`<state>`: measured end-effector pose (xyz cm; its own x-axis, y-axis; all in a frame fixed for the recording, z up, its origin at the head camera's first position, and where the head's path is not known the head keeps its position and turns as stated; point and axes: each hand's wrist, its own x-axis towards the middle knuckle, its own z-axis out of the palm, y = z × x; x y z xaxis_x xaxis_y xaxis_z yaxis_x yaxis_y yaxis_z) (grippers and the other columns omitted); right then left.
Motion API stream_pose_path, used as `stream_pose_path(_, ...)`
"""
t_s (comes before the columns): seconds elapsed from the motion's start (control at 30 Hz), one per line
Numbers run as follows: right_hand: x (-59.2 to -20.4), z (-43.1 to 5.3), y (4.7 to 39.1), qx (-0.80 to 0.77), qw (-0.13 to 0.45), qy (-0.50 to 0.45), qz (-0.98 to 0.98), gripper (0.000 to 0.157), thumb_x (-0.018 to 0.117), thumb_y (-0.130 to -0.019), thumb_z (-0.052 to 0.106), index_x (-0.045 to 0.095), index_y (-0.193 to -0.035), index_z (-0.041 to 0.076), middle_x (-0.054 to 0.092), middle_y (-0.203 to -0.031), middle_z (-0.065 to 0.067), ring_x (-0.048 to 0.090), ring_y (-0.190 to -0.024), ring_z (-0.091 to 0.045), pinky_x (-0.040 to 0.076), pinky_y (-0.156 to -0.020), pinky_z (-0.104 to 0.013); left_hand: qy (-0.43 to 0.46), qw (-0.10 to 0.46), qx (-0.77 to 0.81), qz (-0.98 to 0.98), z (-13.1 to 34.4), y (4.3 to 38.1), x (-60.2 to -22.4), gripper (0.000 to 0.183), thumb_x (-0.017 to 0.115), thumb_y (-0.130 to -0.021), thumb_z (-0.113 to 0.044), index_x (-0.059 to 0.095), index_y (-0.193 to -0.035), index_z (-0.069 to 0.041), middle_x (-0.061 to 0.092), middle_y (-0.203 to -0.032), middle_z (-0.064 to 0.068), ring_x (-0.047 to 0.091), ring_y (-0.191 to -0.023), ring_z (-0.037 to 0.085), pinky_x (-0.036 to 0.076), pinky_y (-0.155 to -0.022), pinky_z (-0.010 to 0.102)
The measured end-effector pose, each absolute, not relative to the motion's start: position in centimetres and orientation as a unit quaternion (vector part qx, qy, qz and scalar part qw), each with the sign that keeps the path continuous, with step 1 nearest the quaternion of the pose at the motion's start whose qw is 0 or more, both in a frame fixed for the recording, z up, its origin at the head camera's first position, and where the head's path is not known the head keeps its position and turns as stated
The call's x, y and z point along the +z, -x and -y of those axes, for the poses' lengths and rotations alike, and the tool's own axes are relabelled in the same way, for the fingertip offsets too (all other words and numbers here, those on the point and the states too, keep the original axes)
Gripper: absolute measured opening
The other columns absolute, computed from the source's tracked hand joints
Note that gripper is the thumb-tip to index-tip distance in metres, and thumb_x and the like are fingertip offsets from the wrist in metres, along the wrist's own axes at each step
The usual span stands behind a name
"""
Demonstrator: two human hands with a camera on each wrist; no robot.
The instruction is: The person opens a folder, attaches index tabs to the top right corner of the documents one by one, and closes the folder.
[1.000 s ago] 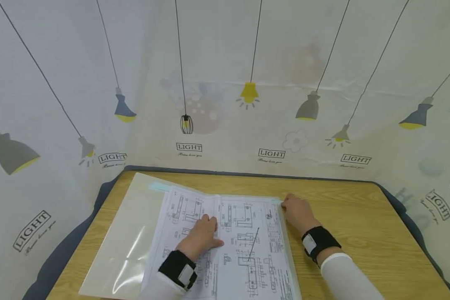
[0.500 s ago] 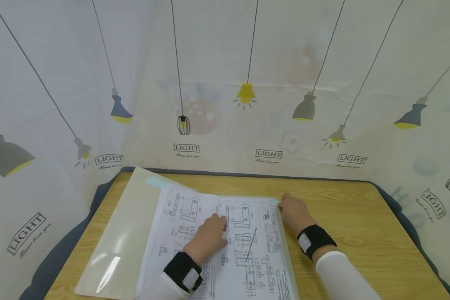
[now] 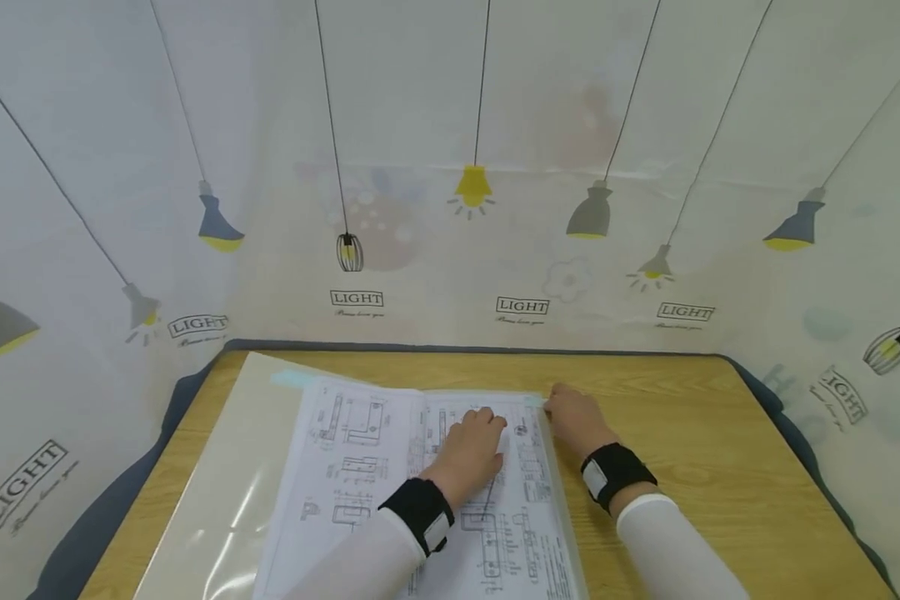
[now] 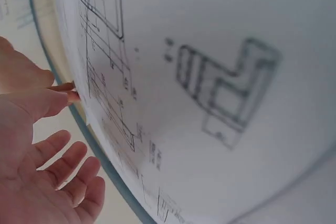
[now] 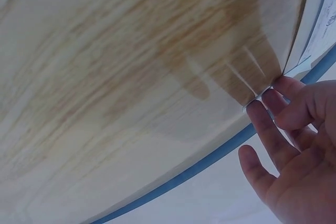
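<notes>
An open folder (image 3: 232, 492) with a glossy cream cover lies on the table, showing printed sheets of technical drawings. My left hand (image 3: 474, 450) is over the right-hand sheet (image 3: 547, 550), palm down with fingers loosely extended, crossing the fold from the left. In the left wrist view several of its fingers (image 4: 79, 182) are spread beside the drawings. My right hand (image 3: 579, 421) is at the folder's upper right corner, thumb and fingertips pinching the edge there. The right wrist view shows its fingers (image 5: 270, 129) bent at that corner. The left-hand sheet (image 3: 322, 500) bulges slightly near the fold.
The wooden table (image 3: 705, 467) extends to the right of the folder. A pale blue strip (image 3: 294, 377) shows at the top of the cream cover. A curtain (image 3: 420, 108) printed with lamps hangs behind the table's dark edge (image 3: 457, 347).
My left hand has slid rightward from the left sheet, across the fold, onto the right sheet. My right hand stays at the corner. The whole view has shifted a little.
</notes>
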<state>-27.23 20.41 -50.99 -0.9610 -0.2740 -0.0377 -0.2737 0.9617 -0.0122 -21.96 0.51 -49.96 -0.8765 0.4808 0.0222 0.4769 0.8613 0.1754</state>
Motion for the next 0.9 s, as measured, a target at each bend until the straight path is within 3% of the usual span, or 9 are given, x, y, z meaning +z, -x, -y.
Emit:
stream_pose_path(0.3,-50.7,-20.3,27.1,-0.015,-0.002,0.148,-0.989,0.016,0.06,-0.088,0.002,0.074,-0.096,0.003,0.059,-0.092,-0.008,0.06,-0.079,-0.024,0.051,-0.07,-0.04,-0.263,0.025,0.025,-0.964,-3.4,24.5,-51.6,0.062,0.061,-0.09,-0.042,0.041,-0.143,-0.015,0.042,-0.144,0.001,0.042,-0.13,0.021,0.042,-0.102,0.041)
stream_pose_path(0.7,-50.8,-20.1,27.2,-0.009,0.002,0.15,-0.989,0.017,0.058,-0.091,0.004,0.073,-0.097,0.003,0.061,-0.095,-0.011,0.063,-0.084,-0.029,0.053,-0.072,-0.043,-0.256,0.018,0.019,-0.966,-5.1,24.7,-51.8,0.069,0.059,-0.088,-0.051,0.039,-0.145,-0.016,0.031,-0.154,-0.001,0.045,-0.128,0.022,0.046,-0.094,0.043)
stream_pose_path(0.9,-50.6,-20.4,27.4,-0.002,0.017,0.147,-0.989,0.014,0.061,-0.088,0.002,0.073,-0.095,0.002,0.061,-0.098,-0.012,0.063,-0.086,-0.028,0.054,-0.075,-0.042,-0.257,0.007,-0.037,-0.966,-5.8,24.8,-52.8,0.072,0.053,-0.089,-0.057,0.032,-0.148,-0.022,0.023,-0.156,-0.007,0.042,-0.129,0.019,0.043,-0.098,0.045)
